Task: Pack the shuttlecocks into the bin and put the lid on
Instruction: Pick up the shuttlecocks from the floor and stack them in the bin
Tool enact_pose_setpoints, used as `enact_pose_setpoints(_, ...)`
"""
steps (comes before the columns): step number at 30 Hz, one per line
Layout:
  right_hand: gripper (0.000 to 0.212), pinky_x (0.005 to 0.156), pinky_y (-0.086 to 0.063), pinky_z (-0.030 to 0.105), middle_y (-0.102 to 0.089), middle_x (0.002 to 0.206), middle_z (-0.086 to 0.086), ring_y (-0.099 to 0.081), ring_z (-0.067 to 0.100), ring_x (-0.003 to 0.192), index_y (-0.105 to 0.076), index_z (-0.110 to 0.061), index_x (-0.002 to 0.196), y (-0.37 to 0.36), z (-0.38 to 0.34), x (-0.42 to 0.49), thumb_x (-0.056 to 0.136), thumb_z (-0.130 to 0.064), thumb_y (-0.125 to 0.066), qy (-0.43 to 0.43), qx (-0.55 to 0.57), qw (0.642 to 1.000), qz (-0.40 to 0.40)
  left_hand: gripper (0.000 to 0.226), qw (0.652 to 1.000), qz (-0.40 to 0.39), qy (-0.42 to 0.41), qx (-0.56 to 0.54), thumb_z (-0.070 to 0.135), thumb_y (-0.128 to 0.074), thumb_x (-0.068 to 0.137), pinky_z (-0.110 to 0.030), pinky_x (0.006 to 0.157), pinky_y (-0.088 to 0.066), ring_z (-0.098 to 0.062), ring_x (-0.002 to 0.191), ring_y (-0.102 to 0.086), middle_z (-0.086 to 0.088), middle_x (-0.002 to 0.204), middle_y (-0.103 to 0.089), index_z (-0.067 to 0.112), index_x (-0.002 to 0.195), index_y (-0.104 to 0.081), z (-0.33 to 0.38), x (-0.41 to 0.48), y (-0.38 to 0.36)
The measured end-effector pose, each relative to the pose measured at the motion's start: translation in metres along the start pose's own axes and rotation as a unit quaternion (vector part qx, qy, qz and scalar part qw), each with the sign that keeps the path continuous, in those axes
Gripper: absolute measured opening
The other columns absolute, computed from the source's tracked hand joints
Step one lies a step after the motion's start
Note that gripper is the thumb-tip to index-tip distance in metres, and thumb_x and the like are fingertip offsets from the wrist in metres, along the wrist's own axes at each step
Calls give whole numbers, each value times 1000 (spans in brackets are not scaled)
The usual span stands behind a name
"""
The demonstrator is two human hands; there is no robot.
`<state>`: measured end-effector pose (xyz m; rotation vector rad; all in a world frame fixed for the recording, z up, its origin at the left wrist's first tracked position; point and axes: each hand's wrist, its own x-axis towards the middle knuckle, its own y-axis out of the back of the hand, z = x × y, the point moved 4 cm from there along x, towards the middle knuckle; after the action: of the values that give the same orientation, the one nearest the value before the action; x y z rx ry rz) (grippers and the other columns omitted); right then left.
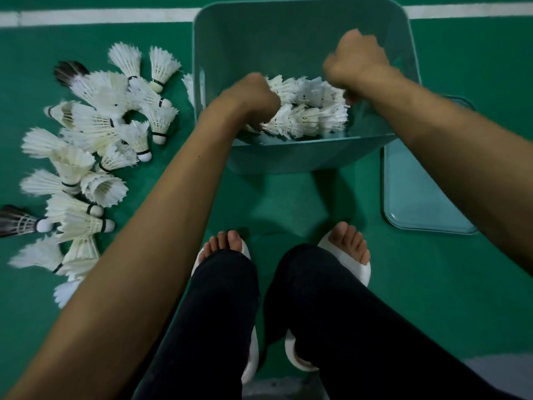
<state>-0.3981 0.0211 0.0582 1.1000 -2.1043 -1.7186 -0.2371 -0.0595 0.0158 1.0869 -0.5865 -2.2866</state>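
A teal plastic bin [288,160] stands on the green floor ahead of me. Inside it, near the front wall, lie rows of white shuttlecocks [305,111]. My left hand [253,96] is down in the bin, fingers closed on the left end of the rows. Reaching in from the right, my right hand [357,59] has its fingers curled on the right end of the rows. A loose pile of white shuttlecocks [95,140] lies on the floor left of the bin. The teal lid [418,197] lies flat on the floor to the bin's right.
Two dark-feathered shuttlecocks [17,220] lie among the pile on the left. A white court line [101,15] runs across the floor behind the bin. My legs in dark trousers and white slippers [354,267] are just in front of the bin.
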Motion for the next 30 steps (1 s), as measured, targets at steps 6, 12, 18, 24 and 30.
enact_pose_setpoints(6, 44, 70, -61, 49, -62, 72, 9, -54, 24, 58, -72, 2, 96, 16, -69, -46, 88, -34, -50, 82, 228, 966, 95, 16, 941, 264, -139, -162, 16, -56, 80, -40, 72, -63, -19, 74, -73, 2, 75, -74, 26, 76, -68, -7, -74, 59)
enact_pose_setpoints(12, 34, 62, -56, 44, -54, 52, 12, -67, 34, 66, -51, -4, 56, -11, -140, -118, 86, -20, -55, 178, 278, 941, 70, 12, 889, 420, 11, -182, 18, -58, 85, -21, 57, -40, -8, 75, -60, 10, 78, -64, 16, 91, -68, -88, -119, 86)
enact_pose_setpoints(18, 15, 71, -56, 41, -69, 77, 3, -65, 21, 75, -69, -9, 84, -85, -171, -158, 93, -13, -57, 255, 260, 930, -42, 46, 883, 395, 246, -68, 23, -62, 81, -52, 106, -36, -38, 131, -39, -16, 137, -47, 15, 125, -52, -200, -124, 80)
enact_pose_setpoints(24, 22, 85, -56, 44, -66, 98, 7, -63, 30, 95, -61, -12, 111, -173, -185, -161, 89, -17, -58, 256, 106, 927, -253, 59, 907, 323, 267, -39, 19, -68, 83, -47, 107, -39, -42, 131, -39, -19, 140, -39, 18, 140, -53, -254, -108, 77)
enact_pose_setpoints(30, 51, 74, -44, 36, -49, 118, 13, -52, 32, 104, -56, -15, 124, -245, -179, -212, 82, -34, -78, 421, -51, 850, -312, 65, 922, 312, 229, 3, 13, -70, 81, -48, 104, -42, -39, 134, -31, -16, 141, -37, 25, 142, -50, -265, -94, 68)
